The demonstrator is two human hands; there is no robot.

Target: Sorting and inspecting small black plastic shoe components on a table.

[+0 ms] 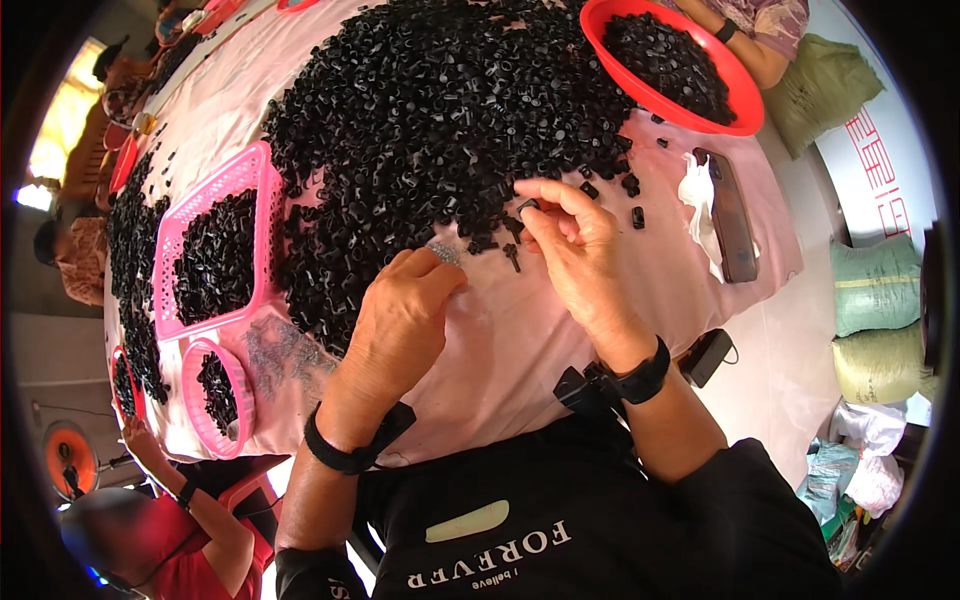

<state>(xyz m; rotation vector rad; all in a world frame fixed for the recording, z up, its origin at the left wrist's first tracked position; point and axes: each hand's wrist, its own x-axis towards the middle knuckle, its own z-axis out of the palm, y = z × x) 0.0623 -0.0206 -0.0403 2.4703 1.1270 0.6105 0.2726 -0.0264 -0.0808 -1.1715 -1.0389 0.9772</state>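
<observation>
A big heap of small black plastic parts covers the pink cloth in front of me. My right hand is at the heap's near edge, thumb and forefinger pinching a small black plastic part. Below those fingertips, a few loose black pieces lie on the cloth. To the left, my left hand is closed, knuckles up, beside a little pile of small silvery metal pieces. Its fingertips are turned down and hidden, so I cannot make out what they hold.
At the left stand a pink basket and a pink bowl of black parts, with more metal pieces nearby. A red basin stands far right; a phone lies nearer. Other people sit around the table. Sacks line the right.
</observation>
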